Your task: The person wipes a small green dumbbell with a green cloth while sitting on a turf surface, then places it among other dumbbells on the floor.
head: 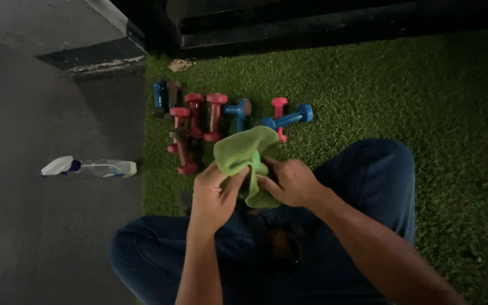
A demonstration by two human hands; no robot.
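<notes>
From the head view, we grip a green cloth (248,161) with both hands at the centre of the frame, above our knees in blue jeans (368,186). Our left hand (213,197) pinches its lower edge, fingers closed on the fabric; our right hand (292,182) clasps it from three o'clock, fingers closed too. At twelve o'clock, red and blue dumbbells (216,116) lie on green turf (425,101). At nine o'clock, a spray bottle (91,168) lies on the grey floor (40,237).
</notes>
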